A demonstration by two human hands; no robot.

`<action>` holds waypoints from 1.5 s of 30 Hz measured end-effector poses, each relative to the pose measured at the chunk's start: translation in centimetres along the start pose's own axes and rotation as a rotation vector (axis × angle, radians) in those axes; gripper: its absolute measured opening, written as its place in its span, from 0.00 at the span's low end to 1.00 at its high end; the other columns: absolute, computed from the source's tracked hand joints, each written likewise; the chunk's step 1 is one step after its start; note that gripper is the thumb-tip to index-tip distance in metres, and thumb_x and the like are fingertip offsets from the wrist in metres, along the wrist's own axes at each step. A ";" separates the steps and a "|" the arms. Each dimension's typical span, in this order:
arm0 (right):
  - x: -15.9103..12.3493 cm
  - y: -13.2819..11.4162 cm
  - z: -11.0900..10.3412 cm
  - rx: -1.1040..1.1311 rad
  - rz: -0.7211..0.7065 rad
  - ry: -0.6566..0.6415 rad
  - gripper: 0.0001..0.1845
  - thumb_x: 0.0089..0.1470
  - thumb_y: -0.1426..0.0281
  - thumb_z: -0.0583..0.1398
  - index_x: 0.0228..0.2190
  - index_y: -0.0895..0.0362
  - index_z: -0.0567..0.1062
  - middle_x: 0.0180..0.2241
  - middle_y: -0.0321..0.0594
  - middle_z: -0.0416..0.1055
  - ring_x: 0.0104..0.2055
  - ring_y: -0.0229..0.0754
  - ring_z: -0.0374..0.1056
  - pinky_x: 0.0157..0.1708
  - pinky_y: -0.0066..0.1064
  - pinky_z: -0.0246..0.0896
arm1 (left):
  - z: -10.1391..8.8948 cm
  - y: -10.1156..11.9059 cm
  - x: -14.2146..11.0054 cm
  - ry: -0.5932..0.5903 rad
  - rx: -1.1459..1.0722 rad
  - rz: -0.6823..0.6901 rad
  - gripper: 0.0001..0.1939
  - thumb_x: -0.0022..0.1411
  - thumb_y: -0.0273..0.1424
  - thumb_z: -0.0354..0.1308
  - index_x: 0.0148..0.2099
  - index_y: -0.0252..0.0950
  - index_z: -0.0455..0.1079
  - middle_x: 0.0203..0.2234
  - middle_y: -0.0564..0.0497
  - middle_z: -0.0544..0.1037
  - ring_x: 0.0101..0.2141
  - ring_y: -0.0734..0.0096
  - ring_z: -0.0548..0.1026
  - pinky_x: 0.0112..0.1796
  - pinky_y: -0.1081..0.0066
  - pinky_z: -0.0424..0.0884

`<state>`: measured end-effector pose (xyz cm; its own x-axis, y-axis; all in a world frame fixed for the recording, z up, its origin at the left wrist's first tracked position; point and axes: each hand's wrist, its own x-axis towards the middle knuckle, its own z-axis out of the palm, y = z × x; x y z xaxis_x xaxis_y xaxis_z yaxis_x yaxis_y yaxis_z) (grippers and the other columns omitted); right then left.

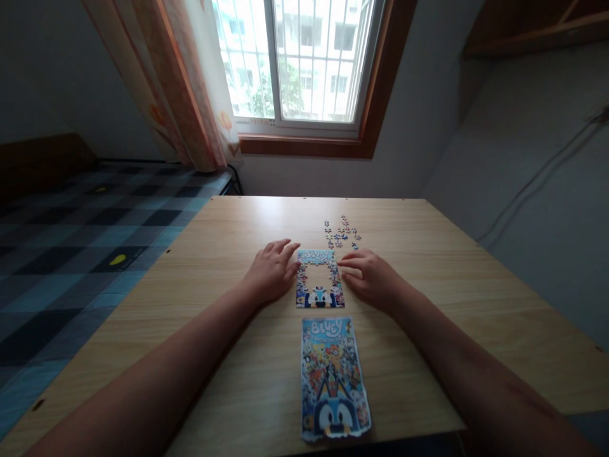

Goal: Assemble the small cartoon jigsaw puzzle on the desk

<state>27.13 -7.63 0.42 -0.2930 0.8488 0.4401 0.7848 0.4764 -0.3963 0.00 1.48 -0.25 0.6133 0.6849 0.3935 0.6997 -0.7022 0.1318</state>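
A partly assembled jigsaw puzzle (320,303) lies flat on the table, its border joined around a bare gap in the middle. My left hand (273,270) rests at its left edge, fingers spread, with the thumb side by the border. On the other side, my right hand (368,274) has its fingertips at the right edge; a gap shows between fingers and thumb, and no piece is visible in them. Beyond the puzzle, several loose puzzle pieces (339,236) are scattered. Closer to me lies a printed Bluey picture sheet (333,374) with a ragged lower edge.
The light wooden table (247,222) reaches to the wall below a barred window (314,70). A bed with a checked cover (157,219) stands to the left, beside a curtain (176,82). A cable (537,174) hangs along the right wall.
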 end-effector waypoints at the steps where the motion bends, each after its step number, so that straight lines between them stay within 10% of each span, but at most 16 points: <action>1: -0.1 -0.1 0.0 -0.004 -0.003 -0.016 0.13 0.58 0.72 0.62 0.44 0.56 0.81 0.45 0.45 0.78 0.47 0.47 0.69 0.50 0.43 0.66 | 0.5 -0.3 -0.1 -0.019 0.013 -0.019 0.24 0.70 0.41 0.49 0.64 0.39 0.63 0.61 0.40 0.69 0.59 0.51 0.66 0.57 0.51 0.63; 11: 0.3 0.2 -0.2 -0.157 -0.026 -0.141 0.12 0.60 0.69 0.60 0.44 0.54 0.80 0.49 0.46 0.75 0.50 0.50 0.67 0.52 0.45 0.62 | -0.4 1.0 0.1 -0.398 0.054 -0.131 0.34 0.72 0.49 0.39 0.72 0.38 0.52 0.72 0.39 0.50 0.70 0.46 0.48 0.65 0.41 0.45; 24: 0.4 0.2 0.9 -0.206 0.033 -0.112 0.14 0.61 0.68 0.59 0.47 0.54 0.79 0.53 0.45 0.73 0.54 0.50 0.65 0.56 0.43 0.60 | -0.6 1.1 0.1 -0.397 0.092 -0.161 0.33 0.72 0.46 0.39 0.71 0.35 0.54 0.71 0.40 0.53 0.70 0.51 0.49 0.66 0.46 0.46; 34: 0.5 4.2 1.8 -0.143 0.416 0.305 0.23 0.54 0.73 0.57 0.51 0.56 0.79 0.52 0.46 0.75 0.56 0.51 0.66 0.62 0.44 0.56 | -0.9 1.1 0.2 -0.395 0.084 -0.147 0.32 0.71 0.47 0.40 0.71 0.41 0.55 0.71 0.42 0.53 0.70 0.48 0.50 0.65 0.44 0.47; 45: 1.1 6.9 2.8 -0.063 0.545 0.381 0.32 0.44 0.80 0.53 0.51 0.61 0.78 0.58 0.51 0.69 0.64 0.50 0.61 0.68 0.41 0.50 | -1.1 1.1 0.1 -0.396 0.080 -0.150 0.32 0.71 0.47 0.41 0.71 0.39 0.56 0.71 0.41 0.53 0.70 0.48 0.50 0.66 0.45 0.47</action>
<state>30.70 -2.76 -4.06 0.3591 0.8186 0.4483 0.7995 -0.0219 -0.6003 0.45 0.51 0.91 0.5849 0.8111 -0.0065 0.8085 -0.5824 0.0840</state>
